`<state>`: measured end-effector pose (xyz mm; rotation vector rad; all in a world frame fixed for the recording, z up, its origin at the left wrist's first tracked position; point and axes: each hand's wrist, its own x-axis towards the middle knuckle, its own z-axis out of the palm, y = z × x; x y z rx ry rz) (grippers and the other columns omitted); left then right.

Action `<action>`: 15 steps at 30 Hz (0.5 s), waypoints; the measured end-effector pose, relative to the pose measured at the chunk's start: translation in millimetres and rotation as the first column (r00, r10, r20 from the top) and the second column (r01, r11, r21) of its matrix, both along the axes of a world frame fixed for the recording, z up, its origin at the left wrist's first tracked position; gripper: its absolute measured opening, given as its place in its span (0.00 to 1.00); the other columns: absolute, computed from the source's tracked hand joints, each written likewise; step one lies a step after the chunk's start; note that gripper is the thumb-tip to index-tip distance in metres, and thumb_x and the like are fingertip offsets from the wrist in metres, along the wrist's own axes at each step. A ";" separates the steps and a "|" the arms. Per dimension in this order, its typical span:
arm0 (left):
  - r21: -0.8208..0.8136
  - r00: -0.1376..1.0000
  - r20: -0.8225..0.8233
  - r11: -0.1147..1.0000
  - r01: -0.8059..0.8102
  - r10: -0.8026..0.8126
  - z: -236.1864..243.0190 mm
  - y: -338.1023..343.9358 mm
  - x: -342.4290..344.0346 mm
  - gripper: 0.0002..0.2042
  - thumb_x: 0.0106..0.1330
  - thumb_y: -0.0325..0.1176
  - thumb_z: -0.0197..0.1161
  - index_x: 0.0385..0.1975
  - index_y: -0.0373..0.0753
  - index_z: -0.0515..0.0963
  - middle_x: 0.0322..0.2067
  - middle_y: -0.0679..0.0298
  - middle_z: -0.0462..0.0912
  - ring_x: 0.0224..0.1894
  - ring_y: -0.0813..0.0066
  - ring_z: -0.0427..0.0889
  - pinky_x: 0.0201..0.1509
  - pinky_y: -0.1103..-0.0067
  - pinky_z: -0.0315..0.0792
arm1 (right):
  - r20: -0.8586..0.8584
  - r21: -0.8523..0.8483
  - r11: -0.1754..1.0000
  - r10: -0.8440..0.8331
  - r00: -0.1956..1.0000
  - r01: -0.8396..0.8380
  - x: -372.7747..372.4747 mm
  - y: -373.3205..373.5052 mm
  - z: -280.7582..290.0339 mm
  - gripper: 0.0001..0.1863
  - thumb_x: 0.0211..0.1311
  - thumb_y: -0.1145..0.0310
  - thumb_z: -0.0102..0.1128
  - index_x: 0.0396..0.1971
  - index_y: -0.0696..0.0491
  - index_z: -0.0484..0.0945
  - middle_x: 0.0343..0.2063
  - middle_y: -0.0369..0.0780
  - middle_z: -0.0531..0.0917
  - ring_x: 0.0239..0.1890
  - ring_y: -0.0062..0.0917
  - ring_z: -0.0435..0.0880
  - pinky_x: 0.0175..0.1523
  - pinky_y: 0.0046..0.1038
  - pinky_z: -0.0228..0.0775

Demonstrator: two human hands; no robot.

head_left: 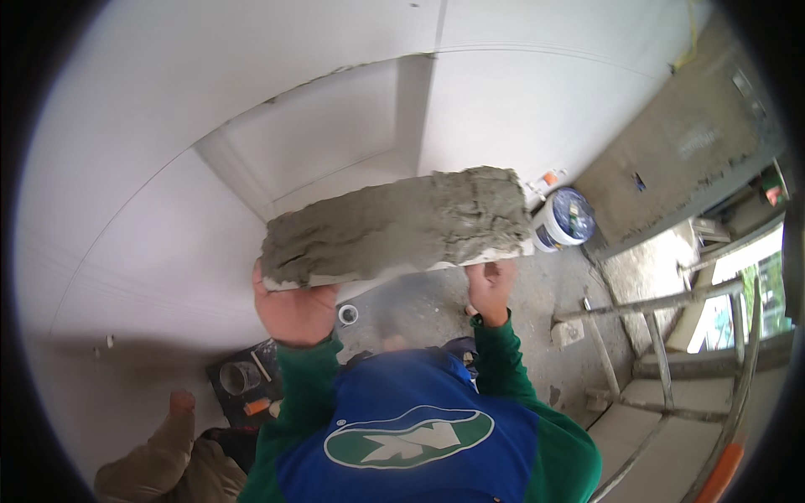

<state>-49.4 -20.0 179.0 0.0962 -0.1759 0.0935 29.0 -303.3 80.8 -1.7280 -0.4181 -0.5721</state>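
Note:
A long white slab [402, 220], its upper face thickly spread with rough wet grey mortar, is held up across the middle of the view. My left hand [296, 314] grips the lower edge at its left end, fingers hidden underneath. Under the right part of the same edge, my right hand [490, 289] has its fingers curled against the slab. The white wall [352, 38] stands beyond it, with a rectangular recess [327, 126] behind and above the slab. Whether the slab touches the wall, I cannot tell.
A white bucket [549, 230] stands past the slab's right end. At right is a metal frame with rungs [667, 360]. A small white cup [348, 315] is on the floor. At lower left are a black board [220, 394] with tools and a person in tan clothing [151, 461].

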 end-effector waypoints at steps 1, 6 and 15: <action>-0.022 0.999 -0.027 0.999 -0.028 0.027 0.1 -4.2 1.4 0.27 0.74 0.45 0.38 0.65 0.34 0.64 0.66 0.47 0.66 0.67 0.44 0.65 0.65 0.46 0.64 | -0.150 0.192 0.978 0.116 0.982 -0.086 -5.0 -0.8 4.2 0.13 0.60 0.75 0.61 0.45 0.57 0.79 0.48 0.45 0.80 0.50 0.32 0.79 0.59 0.35 0.68; 0.026 0.982 -0.119 0.989 -0.146 0.148 -10.3 -19.6 20.1 0.28 0.72 0.51 0.40 0.65 0.39 0.66 0.65 0.54 0.69 0.65 0.47 0.67 0.64 0.48 0.63 | 0.018 0.627 0.576 0.663 0.749 -0.525 -3.5 5.0 46.4 0.22 0.65 0.64 0.63 0.54 0.59 0.72 0.51 0.42 0.79 0.52 0.32 0.78 0.61 0.41 0.67; 0.093 0.876 -0.291 0.923 -0.373 0.384 21.4 -27.3 37.3 0.30 0.71 0.54 0.38 0.65 0.39 0.66 0.65 0.54 0.68 0.66 0.46 0.66 0.66 0.45 0.59 | 0.215 0.834 0.170 0.775 0.594 -0.524 50.1 49.4 65.2 0.16 0.73 0.69 0.49 0.56 0.60 0.68 0.53 0.45 0.76 0.53 0.37 0.78 0.62 0.45 0.69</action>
